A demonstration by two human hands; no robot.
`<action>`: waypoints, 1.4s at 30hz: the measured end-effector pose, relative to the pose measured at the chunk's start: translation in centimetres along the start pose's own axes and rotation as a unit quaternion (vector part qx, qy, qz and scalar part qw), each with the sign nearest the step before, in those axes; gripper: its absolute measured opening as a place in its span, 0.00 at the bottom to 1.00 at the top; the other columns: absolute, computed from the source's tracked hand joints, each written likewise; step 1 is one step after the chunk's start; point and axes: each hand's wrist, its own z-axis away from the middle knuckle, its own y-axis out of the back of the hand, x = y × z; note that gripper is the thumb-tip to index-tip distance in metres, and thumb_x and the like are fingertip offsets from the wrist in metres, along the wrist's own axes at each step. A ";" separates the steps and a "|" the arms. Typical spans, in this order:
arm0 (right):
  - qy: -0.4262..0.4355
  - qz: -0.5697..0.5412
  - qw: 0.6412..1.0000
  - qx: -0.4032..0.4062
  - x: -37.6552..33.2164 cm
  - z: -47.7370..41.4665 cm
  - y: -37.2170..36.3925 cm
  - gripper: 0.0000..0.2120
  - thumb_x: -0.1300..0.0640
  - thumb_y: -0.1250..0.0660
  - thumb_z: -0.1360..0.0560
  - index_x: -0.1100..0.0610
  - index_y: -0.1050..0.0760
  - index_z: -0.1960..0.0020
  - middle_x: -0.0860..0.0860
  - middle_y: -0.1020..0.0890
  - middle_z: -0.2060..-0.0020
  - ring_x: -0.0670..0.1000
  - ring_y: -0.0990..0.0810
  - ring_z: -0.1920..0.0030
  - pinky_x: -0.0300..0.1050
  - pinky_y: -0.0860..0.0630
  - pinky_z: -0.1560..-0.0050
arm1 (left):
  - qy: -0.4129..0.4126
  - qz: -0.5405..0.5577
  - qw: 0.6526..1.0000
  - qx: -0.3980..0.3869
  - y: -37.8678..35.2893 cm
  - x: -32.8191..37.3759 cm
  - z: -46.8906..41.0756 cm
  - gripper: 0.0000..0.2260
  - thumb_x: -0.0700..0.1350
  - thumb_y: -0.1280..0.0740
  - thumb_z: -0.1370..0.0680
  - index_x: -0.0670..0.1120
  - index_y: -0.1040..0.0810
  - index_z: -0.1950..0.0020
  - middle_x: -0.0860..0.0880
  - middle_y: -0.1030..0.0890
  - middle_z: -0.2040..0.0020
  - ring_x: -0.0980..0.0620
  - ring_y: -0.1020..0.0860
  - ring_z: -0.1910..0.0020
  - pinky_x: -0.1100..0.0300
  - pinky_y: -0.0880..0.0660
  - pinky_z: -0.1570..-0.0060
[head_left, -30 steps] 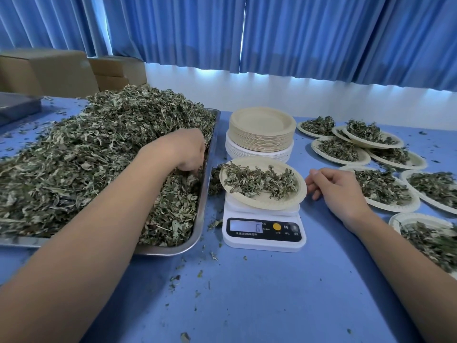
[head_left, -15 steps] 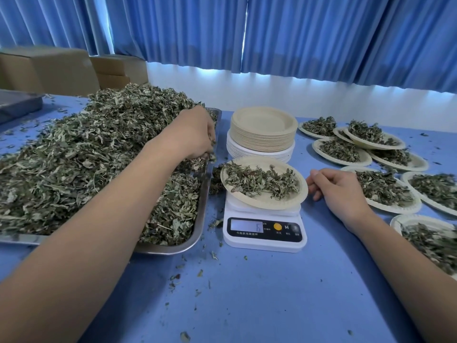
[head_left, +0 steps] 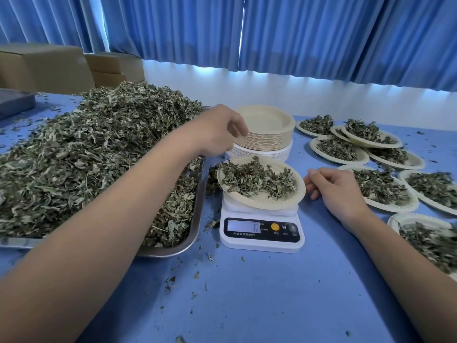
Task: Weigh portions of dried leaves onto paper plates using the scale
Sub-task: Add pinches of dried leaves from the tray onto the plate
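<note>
Scale one, tray one.

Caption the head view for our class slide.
Left hand poised near the leaf-laden paper plate on the scale, beside a tray heaped with dried leaves; right hand rests on the table.

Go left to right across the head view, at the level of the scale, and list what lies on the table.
metal tray heaped with dried leaves → scale carrying a leaf-filled paper plate → right hand resting on the table → another filled plate beside it.
</note>
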 end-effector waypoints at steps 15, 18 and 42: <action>-0.001 0.002 1.000 -0.008 0.1 0.0 0.1 0.17 0.53 0.35 0.18 0.59 0.16 0.60 0.59 0.16 0.65 0.50 0.23 0.69 0.47 0.23 0.58 | 0.116 -0.329 0.903 -0.249 0.5 -3.4 0.7 0.12 0.46 0.21 0.32 0.42 0.18 0.55 0.49 0.19 0.62 0.50 0.24 0.66 0.65 0.29 0.74; -0.002 0.001 1.000 -0.007 0.1 0.0 0.1 0.16 0.53 0.35 0.18 0.59 0.16 0.60 0.59 0.16 0.65 0.50 0.23 0.69 0.48 0.23 0.58 | 0.108 -0.291 0.922 -0.229 1.1 -3.6 0.6 0.08 0.42 0.22 0.31 0.40 0.17 0.57 0.48 0.18 0.64 0.46 0.23 0.64 0.55 0.24 0.64; 0.003 0.007 1.000 -0.007 -0.2 0.2 0.1 0.17 0.54 0.35 0.18 0.60 0.16 0.60 0.58 0.16 0.66 0.49 0.24 0.70 0.44 0.24 0.59 | 0.078 -0.232 0.970 -0.010 3.1 -2.6 0.5 0.05 0.37 0.25 0.26 0.43 0.17 0.52 0.49 0.18 0.57 0.50 0.23 0.59 0.57 0.29 0.55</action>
